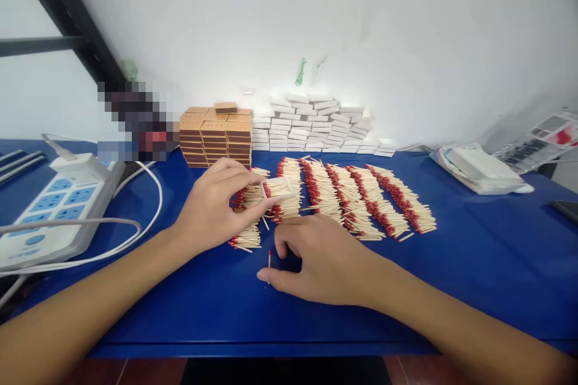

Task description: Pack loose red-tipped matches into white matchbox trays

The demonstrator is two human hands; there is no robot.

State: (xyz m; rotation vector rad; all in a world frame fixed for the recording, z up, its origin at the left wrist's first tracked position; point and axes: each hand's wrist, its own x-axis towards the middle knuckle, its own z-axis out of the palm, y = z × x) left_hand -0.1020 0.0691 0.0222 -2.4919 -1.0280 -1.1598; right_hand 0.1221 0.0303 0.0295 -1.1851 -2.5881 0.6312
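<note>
My left hand (217, 207) grips a small white matchbox tray (277, 187) filled with red-tipped matches, held just above the rows of loose matches (361, 198) on the blue table (474, 264). My right hand (320, 261) rests on the table in front of the rows, fingers curled, thumb and forefinger at a single match (270, 260) lying on the blue surface.
Stacked brown matchbox sleeves (215, 134) and a pile of white inner trays (316, 123) stand against the wall. A white power strip (58, 204) with cables lies at the left. Plastic-wrapped packets (478, 168) sit at the right.
</note>
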